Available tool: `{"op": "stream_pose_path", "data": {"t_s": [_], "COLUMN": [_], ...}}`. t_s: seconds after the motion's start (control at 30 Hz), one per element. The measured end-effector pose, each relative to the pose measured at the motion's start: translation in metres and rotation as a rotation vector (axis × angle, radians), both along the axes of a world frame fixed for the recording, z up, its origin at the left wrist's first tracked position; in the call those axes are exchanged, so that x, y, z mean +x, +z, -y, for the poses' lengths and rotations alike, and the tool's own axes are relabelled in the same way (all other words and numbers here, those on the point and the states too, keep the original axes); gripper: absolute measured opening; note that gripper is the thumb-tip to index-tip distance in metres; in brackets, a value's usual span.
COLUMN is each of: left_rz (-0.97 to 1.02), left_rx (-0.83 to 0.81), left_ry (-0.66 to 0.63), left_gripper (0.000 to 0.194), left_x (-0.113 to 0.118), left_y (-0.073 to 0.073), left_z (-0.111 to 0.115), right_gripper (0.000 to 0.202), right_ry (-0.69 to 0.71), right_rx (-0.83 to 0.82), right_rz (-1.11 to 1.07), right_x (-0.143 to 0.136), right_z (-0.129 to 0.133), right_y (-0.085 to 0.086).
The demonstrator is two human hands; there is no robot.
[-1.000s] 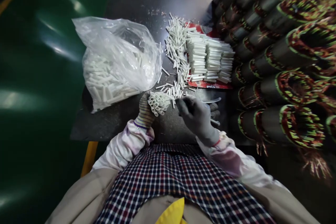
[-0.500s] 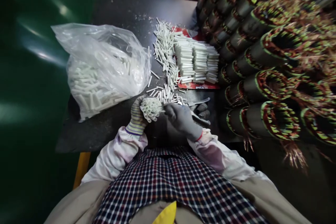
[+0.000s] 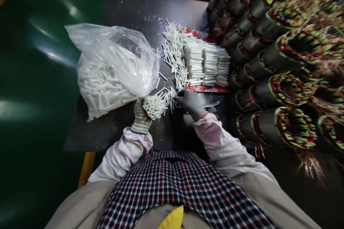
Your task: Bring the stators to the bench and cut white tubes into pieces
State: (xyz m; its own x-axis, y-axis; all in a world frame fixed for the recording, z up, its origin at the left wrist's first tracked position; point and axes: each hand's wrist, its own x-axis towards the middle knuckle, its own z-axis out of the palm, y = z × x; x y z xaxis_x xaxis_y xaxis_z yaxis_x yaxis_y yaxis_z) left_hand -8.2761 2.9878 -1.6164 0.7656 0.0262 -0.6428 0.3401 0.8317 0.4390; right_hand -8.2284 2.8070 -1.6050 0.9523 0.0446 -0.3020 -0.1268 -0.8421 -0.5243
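Note:
My left hand, in a striped glove, is closed around a bundle of thin white tubes. The tubes' open ends face me. To the right, my right hand, in a grey glove, has its thumb and fingers drawn together at the edge of the loose white tubes on the dark table. Whether a tube sits between those fingertips is hidden. Partly behind the right wrist lies a tool with a pale curved handle.
A clear plastic bag full of white tubes stands at the left of the table. Neat stacks of tubes lie on a red sheet. Rows of stacked copper-wound stator cores rise along the right side.
My right hand has moved from beside the bundle up and away to the loose tubes. The left hand still holds the bundle. The whole view has shifted slightly.

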Motion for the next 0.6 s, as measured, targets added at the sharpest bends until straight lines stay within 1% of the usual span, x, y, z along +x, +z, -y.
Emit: {"op": "stream_pose_path", "data": {"t_s": [0.1, 0.17, 0.2, 0.27, 0.33, 0.47, 0.53, 0.6], "left_rz": [0.030, 0.065, 0.079, 0.106, 0.134, 0.170, 0.178, 0.213], "left_rx": [-0.009, -0.002, 0.005, 0.015, 0.017, 0.048, 0.120, 0.233], "left_ry": [0.019, 0.046, 0.061, 0.069, 0.048, -0.010, -0.007, 0.018], "left_gripper": [0.028, 0.024, 0.022, 0.020, 0.018, 0.018, 0.019, 0.019], "left_x": [-0.001, -0.002, -0.003, -0.005, -0.007, -0.011, -0.012, -0.013], "left_y": [-0.003, -0.005, -0.005, -0.004, -0.003, 0.002, 0.002, 0.001], "left_z": [0.003, 0.006, 0.007, 0.009, 0.011, 0.011, 0.012, 0.012], "right_gripper": [0.019, 0.021, 0.021, 0.019, 0.016, 0.013, 0.013, 0.015], "right_ry": [0.014, 0.096, 0.145, 0.214, 0.219, 0.154, 0.120, 0.088], "right_rx": [0.378, 0.597, 0.654, 0.674, 0.646, 0.638, 0.644, 0.671], "right_rz": [-0.025, -0.125, -0.180, -0.252, -0.276, -0.372, -0.436, -0.470], "right_x": [-0.031, -0.055, -0.065, -0.078, -0.081, -0.072, -0.069, -0.069], "right_z": [0.008, 0.009, 0.007, 0.002, -0.004, -0.011, -0.011, -0.009], "right_y": [0.021, 0.039, 0.048, 0.060, 0.064, 0.058, 0.054, 0.052]}}
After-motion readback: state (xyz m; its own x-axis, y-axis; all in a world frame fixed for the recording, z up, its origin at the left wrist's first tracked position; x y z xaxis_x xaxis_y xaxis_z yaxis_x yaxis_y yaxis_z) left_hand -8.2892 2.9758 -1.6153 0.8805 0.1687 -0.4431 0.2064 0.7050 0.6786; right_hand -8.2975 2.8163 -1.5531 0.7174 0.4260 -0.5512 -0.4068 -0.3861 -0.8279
